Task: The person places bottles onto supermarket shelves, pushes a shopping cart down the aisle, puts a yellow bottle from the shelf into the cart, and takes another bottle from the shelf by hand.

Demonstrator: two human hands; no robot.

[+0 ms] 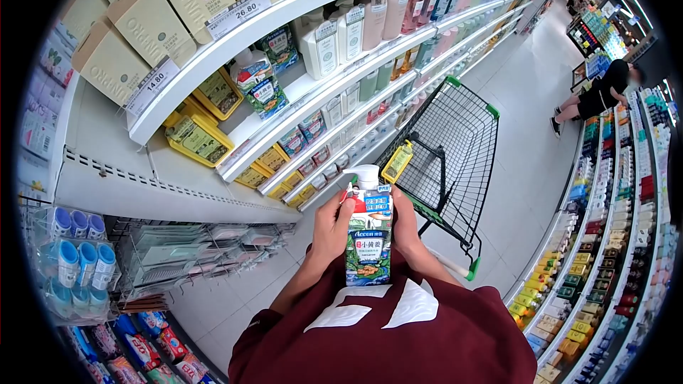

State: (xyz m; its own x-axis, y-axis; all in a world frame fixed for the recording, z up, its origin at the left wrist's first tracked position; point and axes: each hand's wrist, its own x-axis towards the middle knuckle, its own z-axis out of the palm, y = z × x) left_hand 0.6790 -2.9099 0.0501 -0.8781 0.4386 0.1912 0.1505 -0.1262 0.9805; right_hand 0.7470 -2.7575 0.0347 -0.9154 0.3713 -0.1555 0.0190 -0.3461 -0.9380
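Note:
A shampoo pump bottle [368, 245] with a white pump top and a colourful green and blue label stands upright in front of my chest. My left hand [333, 219] grips its left side, the thumb near the shoulder of the bottle. On the opposite side, my right hand [405, 222] is closed against the bottle, with part of its fingers hidden behind. Beyond my hands is a black wire shopping cart [455, 149] with green corners. A yellow bottle [398, 162] is inside it, close to the near end.
To the left, a white shelf [284, 11] carries boxes and bottles, including a similar pump bottle [259, 85]. Hanging packs [167, 249] and blue-capped containers [87, 264] are nearer. Another stocked shelf [569, 277] lines the right, where a person [605, 92] bends toward it.

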